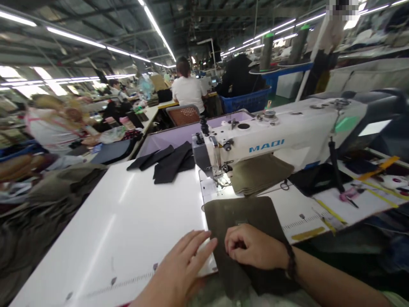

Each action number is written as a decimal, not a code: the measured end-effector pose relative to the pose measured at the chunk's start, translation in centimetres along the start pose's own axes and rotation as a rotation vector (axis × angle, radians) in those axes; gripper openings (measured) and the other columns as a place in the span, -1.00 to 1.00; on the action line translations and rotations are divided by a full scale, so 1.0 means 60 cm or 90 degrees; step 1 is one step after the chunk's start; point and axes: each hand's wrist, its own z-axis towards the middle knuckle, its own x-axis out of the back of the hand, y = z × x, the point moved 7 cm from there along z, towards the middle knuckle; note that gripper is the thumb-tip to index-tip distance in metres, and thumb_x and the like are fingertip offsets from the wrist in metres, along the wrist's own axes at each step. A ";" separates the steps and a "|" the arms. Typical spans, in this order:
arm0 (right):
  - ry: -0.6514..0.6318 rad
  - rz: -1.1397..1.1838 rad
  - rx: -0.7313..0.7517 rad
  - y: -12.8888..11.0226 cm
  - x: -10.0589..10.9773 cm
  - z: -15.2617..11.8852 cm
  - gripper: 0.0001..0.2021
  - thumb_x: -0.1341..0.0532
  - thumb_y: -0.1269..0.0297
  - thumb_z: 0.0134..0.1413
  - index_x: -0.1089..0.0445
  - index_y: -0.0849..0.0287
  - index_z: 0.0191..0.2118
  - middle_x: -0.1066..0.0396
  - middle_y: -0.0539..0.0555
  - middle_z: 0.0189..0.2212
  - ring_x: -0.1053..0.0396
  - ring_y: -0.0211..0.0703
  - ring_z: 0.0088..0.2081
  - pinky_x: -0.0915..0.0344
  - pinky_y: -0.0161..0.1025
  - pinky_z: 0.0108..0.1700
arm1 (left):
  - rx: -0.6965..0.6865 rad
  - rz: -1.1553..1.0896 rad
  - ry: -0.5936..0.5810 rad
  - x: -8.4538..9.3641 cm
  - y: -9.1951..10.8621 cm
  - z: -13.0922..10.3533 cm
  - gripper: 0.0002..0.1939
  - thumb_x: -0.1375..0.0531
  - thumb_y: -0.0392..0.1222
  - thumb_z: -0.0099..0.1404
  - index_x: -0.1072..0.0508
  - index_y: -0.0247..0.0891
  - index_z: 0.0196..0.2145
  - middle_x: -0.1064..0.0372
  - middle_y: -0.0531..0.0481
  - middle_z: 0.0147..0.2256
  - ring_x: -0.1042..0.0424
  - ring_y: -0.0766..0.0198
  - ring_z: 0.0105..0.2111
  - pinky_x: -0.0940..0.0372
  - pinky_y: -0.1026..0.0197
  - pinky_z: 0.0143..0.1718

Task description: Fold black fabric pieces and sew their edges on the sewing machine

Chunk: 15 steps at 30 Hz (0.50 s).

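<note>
a worker's left hand (182,264) reaches in at the table's near edge, fingers loosely stretched and slightly parted, with nothing in its grasp that i can see; its fingertips and thumb come right up to the left edge of a dark olive piece of cloth (243,209), though whether they touch it i cannot tell. the right hand (255,247), a dark bracelet (291,262) at its wrist, lies over that cloth with fingers curled toward the thumb in a loose fist; whether it pinches any fabric i cannot tell. the cloth lies on the white table (143,213) just in front of a sewing machine (287,132) lettered "maqi", its lower part reaching past the table's near edge. a stack of olive fabric (265,172) sits beneath the machine's arm, and black fabric pieces (174,162) lie to the left of the needle, at the table's far edge. an orange strip (380,167) and a pink-handled tool (348,194) rest at right. a heap of dark cloth (41,226) stands to the left. beyond, a person in a white top (188,87) sits facing away, near a blue basket (244,102) piled with black material, under rows of ceiling lights (156,25).
</note>
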 end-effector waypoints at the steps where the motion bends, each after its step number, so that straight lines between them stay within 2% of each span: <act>1: -0.008 0.008 0.005 -0.003 -0.004 0.006 -0.87 -0.06 0.55 -0.24 -0.27 0.22 -0.60 -0.29 -0.04 -0.54 -0.27 -0.33 -0.44 -0.19 -0.43 -0.36 | 0.001 -0.012 -0.017 -0.013 -0.005 0.007 -0.60 -0.09 -0.21 0.23 -0.16 -0.21 0.03 -0.18 -0.12 -0.01 -0.22 0.15 -0.06 -0.22 0.04 -0.07; 2: -0.016 0.013 0.007 -0.005 -0.008 0.011 -0.87 -0.07 0.53 -0.21 -0.28 0.22 -0.59 -0.29 -0.03 -0.53 -0.27 -0.33 -0.43 -0.19 -0.41 -0.35 | 0.000 -0.030 -0.033 -0.025 -0.010 0.012 -0.56 -0.08 -0.26 0.20 -0.13 -0.22 0.05 -0.20 -0.12 -0.01 -0.21 0.15 -0.04 -0.20 0.04 -0.03; 4: -0.033 0.022 0.005 -0.011 -0.011 0.014 -0.88 -0.08 0.48 -0.12 -0.30 0.23 -0.56 -0.31 -0.01 -0.50 -0.28 -0.31 -0.43 -0.21 -0.39 -0.34 | -0.001 -0.068 -0.032 -0.038 -0.021 0.014 -0.64 -0.02 -0.35 0.19 -0.20 -0.25 -0.02 -0.29 -0.10 -0.11 -0.26 0.21 -0.10 -0.15 0.05 0.01; 7: -0.031 0.022 0.006 -0.012 0.007 -0.003 -0.88 -0.12 0.32 -0.03 -0.36 0.22 -0.38 -0.36 0.05 -0.37 -0.32 -0.25 -0.34 -0.25 -0.34 -0.28 | 0.045 -0.055 0.048 -0.028 -0.053 -0.011 -0.73 0.09 -0.43 0.21 -0.31 -0.26 -0.22 -0.38 -0.02 -0.34 -0.36 0.30 -0.30 -0.11 0.00 0.03; 8: -0.023 0.012 0.015 -0.010 0.019 -0.015 -0.80 -0.17 0.24 -0.05 -0.37 0.21 -0.28 -0.37 0.08 -0.30 -0.33 -0.20 -0.27 -0.25 -0.31 -0.21 | 0.077 -0.038 0.082 -0.022 -0.067 -0.026 -0.72 0.11 -0.44 0.21 -0.31 -0.26 -0.25 -0.38 0.00 -0.38 -0.37 0.31 -0.34 -0.12 -0.01 0.02; 10: -0.019 -0.067 0.002 0.007 0.039 -0.042 -0.48 -0.27 0.07 -0.21 -0.30 0.16 -0.06 -0.30 0.15 -0.07 -0.25 -0.04 -0.06 -0.17 -0.18 -0.02 | 0.167 -0.024 0.138 -0.010 -0.096 -0.058 -0.74 0.10 -0.42 0.21 -0.32 -0.27 -0.26 -0.38 -0.01 -0.39 -0.38 0.30 -0.36 -0.21 0.06 -0.06; 12: -0.038 -0.151 -0.019 0.028 0.049 -0.067 -0.21 -0.32 -0.02 -0.38 -0.18 0.12 0.08 -0.23 0.18 0.02 -0.20 0.06 0.01 -0.14 -0.11 0.02 | 0.266 -0.064 0.179 -0.005 -0.120 -0.084 -0.78 0.08 -0.37 0.24 -0.33 -0.27 -0.27 -0.37 -0.03 -0.38 -0.38 0.29 -0.35 -0.30 0.20 -0.22; 14: -0.058 -0.208 -0.025 0.043 0.048 -0.078 -0.19 -0.31 -0.03 -0.35 -0.12 0.09 0.11 -0.21 0.17 0.04 -0.20 0.06 0.01 -0.16 -0.10 0.01 | 0.338 -0.137 0.200 -0.008 -0.134 -0.096 -0.81 0.05 -0.31 0.26 -0.35 -0.28 -0.29 -0.36 -0.07 -0.31 -0.38 0.29 -0.31 -0.31 0.28 -0.30; 15: -0.047 -0.226 -0.025 0.046 0.047 -0.076 -0.29 -0.28 0.00 -0.26 -0.16 0.08 0.09 -0.23 0.15 0.02 -0.21 0.03 0.01 -0.18 -0.12 0.00 | 0.360 -0.173 0.210 -0.009 -0.137 -0.096 -0.81 0.05 -0.30 0.26 -0.36 -0.28 -0.31 -0.35 -0.09 -0.28 -0.37 0.28 -0.30 -0.30 0.28 -0.30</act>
